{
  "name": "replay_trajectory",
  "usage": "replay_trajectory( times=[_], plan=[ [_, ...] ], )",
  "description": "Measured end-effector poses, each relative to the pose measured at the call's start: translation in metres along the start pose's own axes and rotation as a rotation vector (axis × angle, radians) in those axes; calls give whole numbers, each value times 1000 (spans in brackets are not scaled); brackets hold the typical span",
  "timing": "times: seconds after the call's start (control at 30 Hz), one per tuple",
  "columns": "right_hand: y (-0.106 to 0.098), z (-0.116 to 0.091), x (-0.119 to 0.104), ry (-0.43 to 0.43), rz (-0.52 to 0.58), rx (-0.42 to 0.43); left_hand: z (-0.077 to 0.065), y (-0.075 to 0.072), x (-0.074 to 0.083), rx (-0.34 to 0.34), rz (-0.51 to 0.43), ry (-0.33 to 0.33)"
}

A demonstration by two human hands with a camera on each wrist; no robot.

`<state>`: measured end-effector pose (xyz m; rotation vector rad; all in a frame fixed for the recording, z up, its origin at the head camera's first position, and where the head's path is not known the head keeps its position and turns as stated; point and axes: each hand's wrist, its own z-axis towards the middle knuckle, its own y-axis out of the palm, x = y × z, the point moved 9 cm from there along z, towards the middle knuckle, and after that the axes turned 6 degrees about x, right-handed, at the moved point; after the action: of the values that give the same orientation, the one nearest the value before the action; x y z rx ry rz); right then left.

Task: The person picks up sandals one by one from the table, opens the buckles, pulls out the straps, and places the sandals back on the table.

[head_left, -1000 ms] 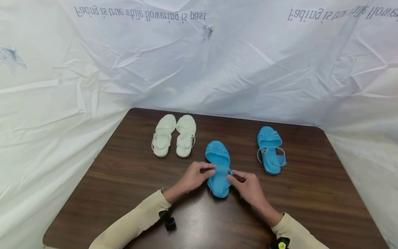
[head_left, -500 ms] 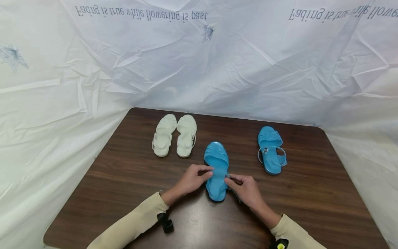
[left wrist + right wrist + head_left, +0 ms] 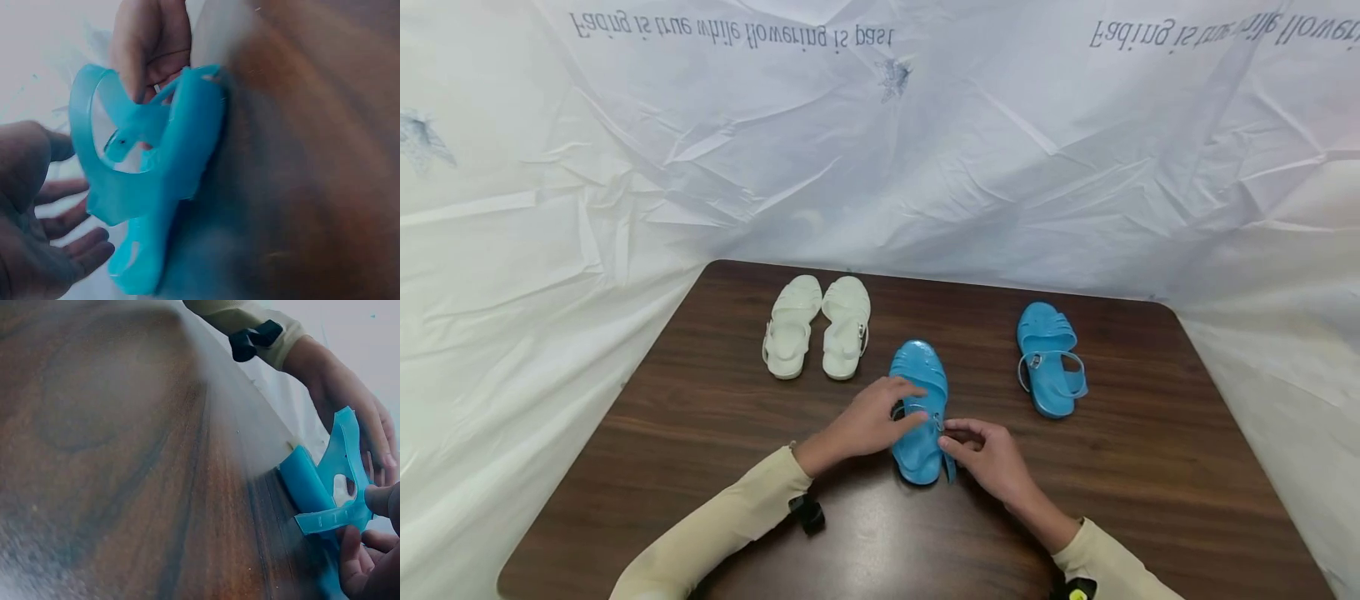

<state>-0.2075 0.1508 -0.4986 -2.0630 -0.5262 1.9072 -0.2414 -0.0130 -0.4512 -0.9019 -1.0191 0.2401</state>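
A blue jelly sandal [image 3: 916, 454] lies on the table, toe away from me. At its right side my right hand [image 3: 992, 458] pinches the ankle strap near the metal buckle [image 3: 937, 422]; in the right wrist view the thumb presses the strap [image 3: 331, 519] against the fingers. The loose strap end [image 3: 950, 469] hangs beside the heel. My left hand [image 3: 872, 417] reaches over the sandal's left side with fingers spread. The left wrist view has those left fingers [image 3: 65, 219] apart around the heel strap [image 3: 84, 125], gripping nothing.
Two white sandals [image 3: 846, 325] stand side by side at the back left. Another blue sandal [image 3: 1051, 392], its strap looped over the footbed, sits to the right. A white printed sheet [image 3: 805, 167] hangs behind the dark wooden table [image 3: 700, 400].
My left hand has let go of the sandal's left side, spread its fingers and moved slightly right over it. My right hand stays at the buckle, and the strap end has swung out on the right.
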Motion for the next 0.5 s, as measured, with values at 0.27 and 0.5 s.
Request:
replay_trajectory(
  times=[0.27, 0.5],
  plan=[
    [2, -1, 3, 26, 17, -39, 20, 19, 17, -237, 48, 194],
    [-2, 1, 2, 18, -26, -27, 24, 28, 16, -328, 83, 227]
  ],
)
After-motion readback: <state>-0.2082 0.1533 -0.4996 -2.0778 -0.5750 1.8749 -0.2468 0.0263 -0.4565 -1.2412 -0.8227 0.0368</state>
